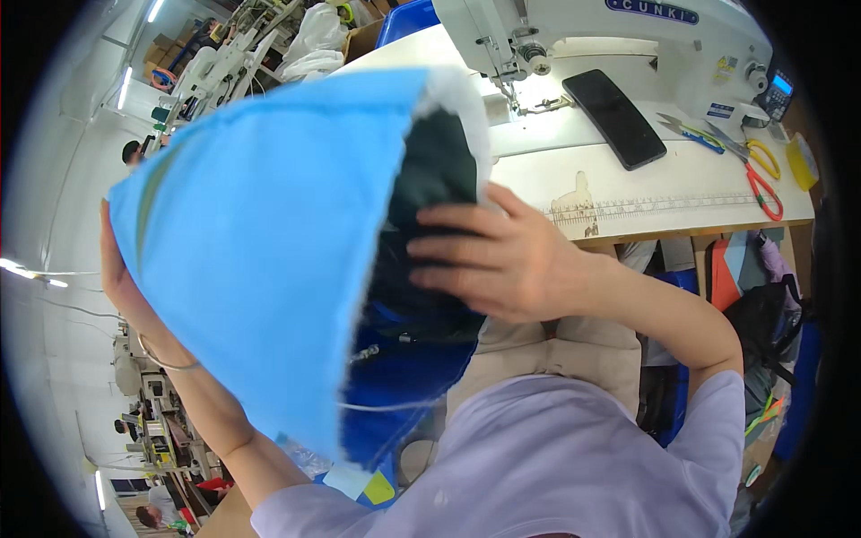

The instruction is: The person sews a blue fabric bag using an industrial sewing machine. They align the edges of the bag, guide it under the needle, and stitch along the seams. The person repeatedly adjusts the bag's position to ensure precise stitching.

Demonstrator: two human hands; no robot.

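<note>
A large light-blue fabric bag (269, 206) is held up in front of me, its raw, fuzzy-edged opening turned to the right. Inside the opening show black fabric (439, 175) and dark blue fabric (395, 372), with a small zipper pull on the blue. My left hand (115, 260) grips the bag's far left end; most of its fingers are hidden behind the cloth. At the mouth of the bag, my right hand (511, 255) lies with its fingers stretched out and apart against the black fabric, slightly blurred.
Beyond the bag stands a white sewing machine (610, 40) on a pale table (529, 170). A black phone (615, 119), red-and-yellow-handled scissors (749, 166), thread snips (695, 134) and a yellow tape roll (801, 161) lie on it. Other sewing machines (202, 76) line the left.
</note>
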